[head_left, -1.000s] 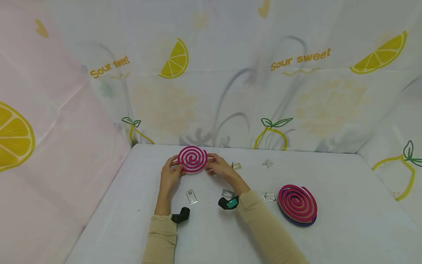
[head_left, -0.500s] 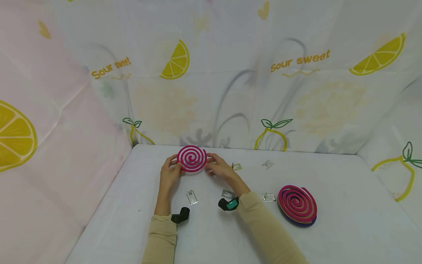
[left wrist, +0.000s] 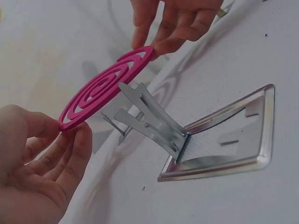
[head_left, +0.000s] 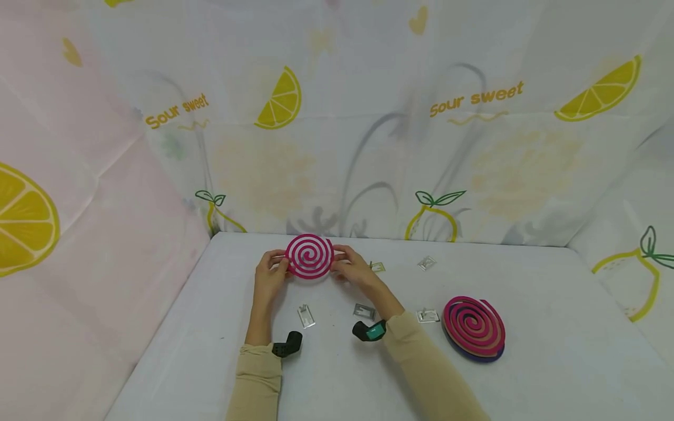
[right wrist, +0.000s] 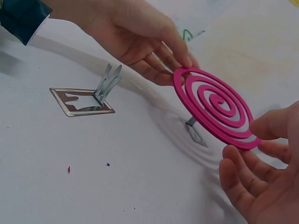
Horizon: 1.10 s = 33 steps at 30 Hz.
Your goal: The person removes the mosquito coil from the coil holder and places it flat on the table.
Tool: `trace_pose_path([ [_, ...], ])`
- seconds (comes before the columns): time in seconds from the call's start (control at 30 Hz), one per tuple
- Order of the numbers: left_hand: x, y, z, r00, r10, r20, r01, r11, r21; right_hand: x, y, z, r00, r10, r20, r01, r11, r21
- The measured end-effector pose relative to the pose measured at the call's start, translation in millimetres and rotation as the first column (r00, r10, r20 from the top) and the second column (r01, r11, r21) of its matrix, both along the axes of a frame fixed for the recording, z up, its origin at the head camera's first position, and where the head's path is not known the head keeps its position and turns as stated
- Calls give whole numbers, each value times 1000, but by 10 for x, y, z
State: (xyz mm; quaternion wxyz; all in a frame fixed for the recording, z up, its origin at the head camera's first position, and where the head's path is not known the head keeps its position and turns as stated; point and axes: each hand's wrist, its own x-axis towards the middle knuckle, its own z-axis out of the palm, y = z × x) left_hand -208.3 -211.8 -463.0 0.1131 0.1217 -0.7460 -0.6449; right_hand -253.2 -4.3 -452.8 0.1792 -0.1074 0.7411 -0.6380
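A pink mosquito coil is held off the table near its back edge. My left hand pinches its left rim between thumb and fingers. On the opposite rim my right hand pinches it too, as the right wrist view shows with the fingers below. Under the coil stands a small metal coil stand with its prong raised; whether coil and prong touch, I cannot tell. Closer to me is another metal stand, its forked prong upright, seen large in the left wrist view.
More metal stands lie about: one at the middle, one further right, one at the back, and a yellowish one by my right hand. A stack of coils, pink on top, sits at the right.
The coil and both hands keep nearly the same place; the coil has shifted very slightly to the right and down. My right wrist has moved a little to the right.
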Motion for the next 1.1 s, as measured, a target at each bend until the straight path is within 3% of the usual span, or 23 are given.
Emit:
trace_pose_path([
  [0.27,0,9,13,1000,-12,6,12,999,40,23,64,7,1000,-7,-13,7,1000,-5],
  [0.53,19,16,51,997,-45,60,44,999,24,102,146,77,999,-15,-41,14,999,-44],
  [0.73,32,30,104,990,-140,32,141,990,-3,174,230,177,998,-35,-60,33,998,-48],
  [0.9,42,43,131,975,-213,55,216,975,-44,212,310,195,996,-59,-69,55,997,-60],
  [1.1,73,81,184,933,-357,54,360,929,-83,296,420,200,993,-81,-82,77,995,-57],
])
